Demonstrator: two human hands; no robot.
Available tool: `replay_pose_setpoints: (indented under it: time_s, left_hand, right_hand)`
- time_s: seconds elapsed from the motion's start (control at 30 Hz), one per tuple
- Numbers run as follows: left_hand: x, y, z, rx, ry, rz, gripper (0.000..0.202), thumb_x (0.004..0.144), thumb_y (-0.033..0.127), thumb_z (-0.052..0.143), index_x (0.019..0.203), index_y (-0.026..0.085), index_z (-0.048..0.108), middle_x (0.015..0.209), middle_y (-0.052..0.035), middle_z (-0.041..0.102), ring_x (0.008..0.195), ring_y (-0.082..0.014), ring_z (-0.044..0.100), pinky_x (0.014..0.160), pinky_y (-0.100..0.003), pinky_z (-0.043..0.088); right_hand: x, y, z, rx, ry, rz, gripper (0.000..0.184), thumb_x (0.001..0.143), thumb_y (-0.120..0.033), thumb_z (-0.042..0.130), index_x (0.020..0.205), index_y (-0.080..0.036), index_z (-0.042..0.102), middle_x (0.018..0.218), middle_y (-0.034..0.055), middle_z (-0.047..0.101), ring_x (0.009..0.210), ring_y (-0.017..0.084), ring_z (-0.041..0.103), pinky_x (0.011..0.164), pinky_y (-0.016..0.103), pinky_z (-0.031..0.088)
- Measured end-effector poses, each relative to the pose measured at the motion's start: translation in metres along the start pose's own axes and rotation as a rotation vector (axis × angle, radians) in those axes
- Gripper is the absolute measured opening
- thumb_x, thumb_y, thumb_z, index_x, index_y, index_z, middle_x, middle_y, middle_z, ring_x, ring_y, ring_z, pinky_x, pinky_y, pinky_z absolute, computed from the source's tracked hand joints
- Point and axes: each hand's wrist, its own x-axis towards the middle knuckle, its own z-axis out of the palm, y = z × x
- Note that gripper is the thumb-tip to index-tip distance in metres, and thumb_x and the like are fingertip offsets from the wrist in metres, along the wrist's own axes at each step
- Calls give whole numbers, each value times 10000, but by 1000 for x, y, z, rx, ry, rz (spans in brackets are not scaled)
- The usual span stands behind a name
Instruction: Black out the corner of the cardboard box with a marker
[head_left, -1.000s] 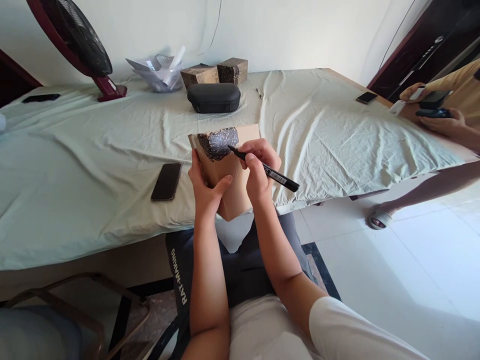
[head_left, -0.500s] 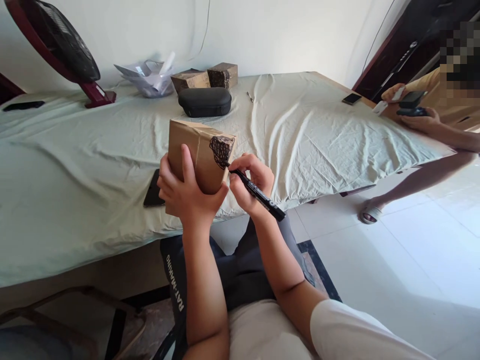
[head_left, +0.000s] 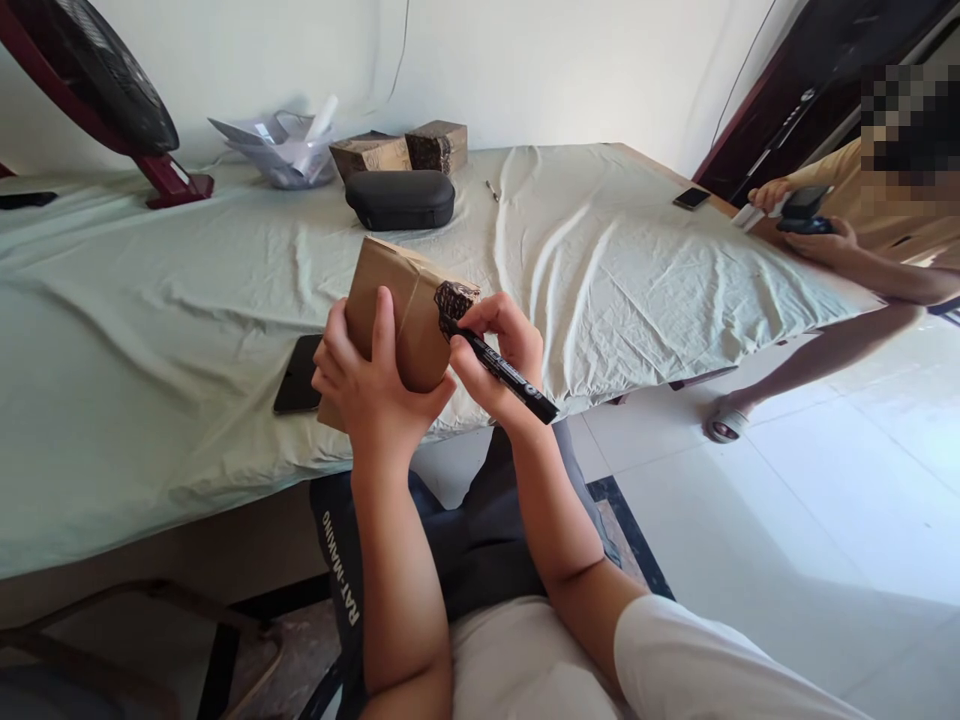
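Observation:
A brown cardboard box (head_left: 416,320) is tilted up above the near edge of the table, with my left hand (head_left: 382,395) gripping it, thumb and fingers spread around its sides. Dark scribbled marks (head_left: 453,300) cover its upper right corner. Between the thumb and fingers of my right hand (head_left: 501,350) is a black marker (head_left: 514,382), its tip against or very near the marked corner, partly hidden by my fingers. Beside my left hand, a black phone (head_left: 297,375) lies on the cloth, partly behind the box.
A black zip case (head_left: 400,200) stands on the cloth-covered table (head_left: 150,330), before two marked boxes (head_left: 437,148). Left of them are a clear basket (head_left: 289,165) of papers and a fan (head_left: 161,170). At right, another person's hands (head_left: 825,240) hold a dark device near a phone (head_left: 691,199).
The box has tilted and turned slightly in my left hand. My right hand still holds the marker at the scribbled corner. The whole view has shifted a little.

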Motion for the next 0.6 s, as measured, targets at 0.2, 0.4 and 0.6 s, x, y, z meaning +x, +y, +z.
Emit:
replay_pose_setpoints:
  time_s: [0.2,0.4,0.6]
  left_hand:
    - [0,1,-3,8,-28,4,1204,634,531,1008,1709,285,525,1761,-233,376,1528,-628,390,1236,-840,280]
    - [-1,0,-1,41,-43,21,1230,646,607,982,1725,278,492,1754,-230,342,1534,-641,373,1232,-855,285]
    - [-1,-5,-1,82,-78,1,1281,604,554,1003,1741,333,455,1762,-216,348,1524,-644,396,1196,-864,333]
  right_hand:
    - [0,-3,-1,-52,-11,17,70,882,-241,624,905,-275,568,777,-40,581,728,151,583,746,336,550]
    - [1,-3,-1,-36,-22,51,115,859,-204,637,866,-279,550,741,-52,566,710,143,551,742,322,528]
    - [1,0,-3,49,-34,59,171,748,-150,595,724,-265,470,652,-61,477,615,131,436,601,311,417]
